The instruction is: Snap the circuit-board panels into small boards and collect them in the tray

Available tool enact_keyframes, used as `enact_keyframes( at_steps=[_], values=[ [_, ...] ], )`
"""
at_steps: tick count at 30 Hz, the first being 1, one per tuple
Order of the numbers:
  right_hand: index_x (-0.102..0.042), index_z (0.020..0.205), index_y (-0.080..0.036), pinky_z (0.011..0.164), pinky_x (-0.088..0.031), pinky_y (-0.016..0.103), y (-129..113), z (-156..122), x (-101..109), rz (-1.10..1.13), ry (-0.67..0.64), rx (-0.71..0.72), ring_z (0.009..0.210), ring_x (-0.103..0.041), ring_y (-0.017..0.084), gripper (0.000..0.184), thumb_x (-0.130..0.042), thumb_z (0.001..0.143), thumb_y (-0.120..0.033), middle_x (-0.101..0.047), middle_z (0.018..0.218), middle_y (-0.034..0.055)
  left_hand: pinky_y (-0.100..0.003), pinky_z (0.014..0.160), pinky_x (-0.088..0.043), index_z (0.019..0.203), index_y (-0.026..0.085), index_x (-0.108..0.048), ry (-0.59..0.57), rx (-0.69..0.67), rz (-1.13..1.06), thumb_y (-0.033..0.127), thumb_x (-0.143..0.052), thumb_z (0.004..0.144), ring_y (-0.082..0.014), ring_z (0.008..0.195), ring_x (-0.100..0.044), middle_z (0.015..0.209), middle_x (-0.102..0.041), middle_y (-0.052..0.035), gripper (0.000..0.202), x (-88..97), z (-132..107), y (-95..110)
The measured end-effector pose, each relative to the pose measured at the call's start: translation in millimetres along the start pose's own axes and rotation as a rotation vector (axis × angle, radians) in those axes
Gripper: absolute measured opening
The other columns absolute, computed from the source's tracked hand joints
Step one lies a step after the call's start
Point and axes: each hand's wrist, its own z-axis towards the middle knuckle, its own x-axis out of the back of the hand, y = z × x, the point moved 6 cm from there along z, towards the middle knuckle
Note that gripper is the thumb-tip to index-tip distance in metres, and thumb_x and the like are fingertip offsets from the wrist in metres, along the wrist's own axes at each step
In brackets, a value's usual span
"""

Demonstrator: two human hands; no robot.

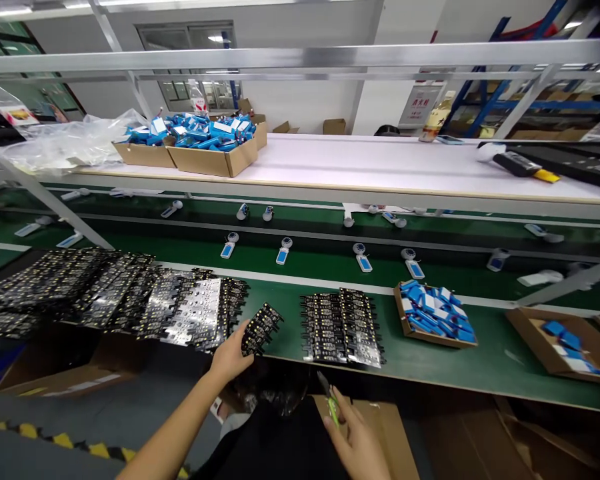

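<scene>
Head view: left fingers (241, 333) pinch a circuit panel (261, 329); right fingers (349, 411) grip a green-handled tool (333, 408). I'd brace the panel firmly

"What sort of place is this?"
"A factory workshop, on an electronics assembly line: black circuit boards (325, 327) lie in packed rows along a green bench (495, 347)."
"And what else says so?"
"Open cartons (215, 162) of blue packs (435, 312), small white devices (363, 259) spaced out on the green strip (325, 257) behind, blue racking (580, 105) at the back, and yellow-and-black tape (63, 440) on the floor (95, 417)."
</scene>
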Motion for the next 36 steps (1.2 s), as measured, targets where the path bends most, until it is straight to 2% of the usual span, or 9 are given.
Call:
enact_keyframes(
  at_steps=[5,9,13,18,21,23,27,32,36],
  values=[
    [-0.037,0.145,-0.028,0.087,-0.052,0.033,-83,42,36,0.08,0.022,0.273,0.102,-0.062,0.022,0.055,-0.047,0.093,-0.043,-0.063,0.114,0.0081,-0.036,0.106,-0.04,0.139,0.036,-0.045,-0.103,-0.316,-0.056,0.014,-0.065,0.061,-0.0295,0.125,-0.054,0.139,-0.057,0.0006,0.084,46.2,-61,39],
    [-0.038,0.144,-0.03,0.088,-0.052,0.033,-116,57,51,0.007,-0.057,0.436,0.101,-0.061,0.021,0.054,-0.05,0.092,-0.039,-0.062,0.113,0.007,-0.04,0.107,-0.04,0.134,0.037,-0.053,-0.128,-0.341,-0.197,0.012,-0.067,0.06,-0.0322,0.122,-0.056,0.134,-0.061,0.0005,0.08,70.5,-100,64],
    [-0.036,0.145,-0.033,0.08,-0.054,0.03,-122,54,41,-0.065,-0.176,0.477,0.094,-0.063,0.02,0.052,-0.048,0.094,-0.037,-0.063,0.108,0.0054,-0.041,0.106,-0.042,0.133,0.037,-0.054,-0.114,-0.317,-0.248,0.009,-0.065,0.057,-0.0329,0.122,-0.057,0.135,-0.061,0.0,0.082,82.6,-118,74],
    [-0.039,0.144,-0.034,0.075,-0.052,0.036,-123,49,37,-0.32,-0.023,0.424,0.084,-0.062,0.024,0.051,-0.047,0.093,-0.038,-0.065,0.099,0.0084,-0.042,0.104,-0.044,0.137,0.038,-0.05,-0.117,-0.297,-0.187,0.008,-0.065,0.057,-0.0341,0.121,-0.058,0.136,-0.06,-0.0005,0.087,89.2,-127,71],
    [-0.037,0.144,-0.034,0.075,-0.053,0.03,-123,49,29,-0.139,-0.246,0.463,0.087,-0.063,0.021,0.054,-0.05,0.092,-0.041,-0.065,0.104,0.0057,-0.043,0.107,-0.042,0.138,0.036,-0.049,-0.103,-0.243,-0.153,0.011,-0.065,0.058,-0.034,0.124,-0.055,0.139,-0.058,-0.001,0.086,93.7,-130,63],
    [-0.039,0.143,-0.034,0.073,-0.053,0.028,-121,47,26,-0.098,-0.314,0.462,0.084,-0.064,0.019,0.051,-0.049,0.093,-0.039,-0.066,0.103,0.0044,-0.043,0.107,-0.041,0.14,0.034,-0.046,-0.12,-0.216,-0.114,0.012,-0.063,0.057,-0.0339,0.126,-0.053,0.141,-0.055,-0.0014,0.087,94.4,-131,58],
    [-0.042,0.142,-0.034,0.072,-0.052,0.034,-114,46,30,-0.283,-0.129,0.428,0.08,-0.063,0.023,0.049,-0.047,0.093,-0.037,-0.065,0.093,0.0062,-0.038,0.104,-0.044,0.141,0.035,-0.041,-0.162,-0.192,-0.029,0.011,-0.062,0.055,-0.031,0.124,-0.054,0.141,-0.056,0.0001,0.092,93.2,-131,52],
    [-0.04,0.143,-0.034,0.066,-0.051,0.025,-108,44,19,-0.119,-0.37,0.452,0.073,-0.063,0.017,0.052,-0.05,0.092,-0.035,-0.065,0.092,0.0024,-0.033,0.102,-0.045,0.141,0.036,-0.041,-0.16,-0.152,-0.09,0.011,-0.062,0.056,-0.0283,0.123,-0.055,0.139,-0.057,0.0019,0.09,90.3,-128,48],
    [-0.041,0.142,-0.036,0.068,-0.049,0.031,-99,44,14,-0.404,-0.201,0.412,0.074,-0.062,0.021,0.051,-0.047,0.092,-0.031,-0.064,0.091,0.0043,-0.035,0.098,-0.047,0.14,0.036,-0.044,-0.154,-0.101,-0.114,0.01,-0.064,0.056,-0.0307,0.118,-0.059,0.134,-0.062,0.0002,0.09,88.5,-125,37]
  ],
)
